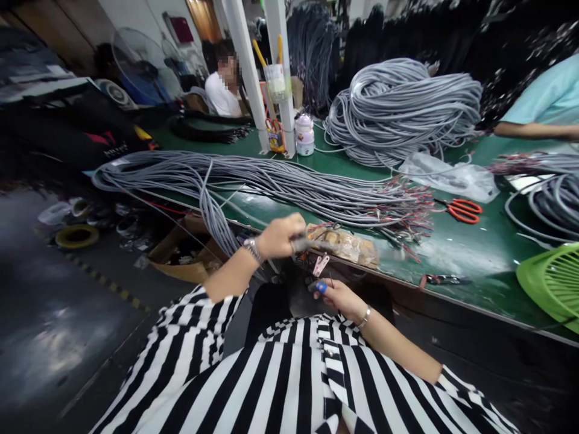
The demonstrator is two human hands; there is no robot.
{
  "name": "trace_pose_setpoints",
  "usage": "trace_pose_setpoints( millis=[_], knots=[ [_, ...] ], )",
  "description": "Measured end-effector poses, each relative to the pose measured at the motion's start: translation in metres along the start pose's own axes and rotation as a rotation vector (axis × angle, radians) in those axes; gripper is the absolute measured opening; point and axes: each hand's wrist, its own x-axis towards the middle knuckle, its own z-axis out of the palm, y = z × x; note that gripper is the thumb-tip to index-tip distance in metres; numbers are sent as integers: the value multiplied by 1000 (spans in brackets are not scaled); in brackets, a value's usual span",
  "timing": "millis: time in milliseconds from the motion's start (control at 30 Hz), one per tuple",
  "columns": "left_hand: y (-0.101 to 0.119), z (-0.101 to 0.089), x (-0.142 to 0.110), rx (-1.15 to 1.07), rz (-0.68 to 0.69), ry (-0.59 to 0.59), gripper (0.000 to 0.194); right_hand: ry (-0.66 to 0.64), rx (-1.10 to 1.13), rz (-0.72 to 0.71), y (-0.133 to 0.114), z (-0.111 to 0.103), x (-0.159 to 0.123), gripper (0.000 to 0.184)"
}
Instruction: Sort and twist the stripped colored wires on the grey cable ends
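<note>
Fabric with black and white stripes, the wearer's shirt (289, 380), fills the nearest part of the view. Just beyond it, the right hand (344, 299), a blue wrap (321, 287) on one digit, has its fingertips drawn close together; whether they grip anything I cannot tell. Farther on, the left hand (281, 236) is closed around a blurred grey elongated piece (307, 245), which extends over a brown, clear-taped block (350, 246) at the table's front edge. A pale pink clip (321, 264) sits between the two hands.

To the right lies a bright green slatted plastic basket (538, 274). Behind the block, a long bundle of grey cables (271, 181) with frayed reddish ends stretches across the green tabletop (488, 253), near orange-handled scissors (464, 211). Beyond are a crumpled clear plastic bag (456, 176), a large grey cable coil (402, 114) and, farther back, a person in white (221, 95).
</note>
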Motion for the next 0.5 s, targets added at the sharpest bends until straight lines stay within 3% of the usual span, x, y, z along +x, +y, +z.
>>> trace_pose_setpoints(
  millis=[67,167,267,400,500],
  knots=[
    [41,0,-25,-67,159,-150,27,-2,-14,1,3,3,4,47],
    [90,22,-53,-174,223,-330,21,-6,23,-15,7,7,9,41],
    [107,53,-72,-384,-25,-323,20,-22,72,-28,10,9,10,38],
    [94,79,-96,-888,-509,-130,32,-15,80,-14,12,4,5,36],
    [82,86,-117,-1164,-766,-74,43,-6,53,-4,8,1,-2,33]
  ],
)
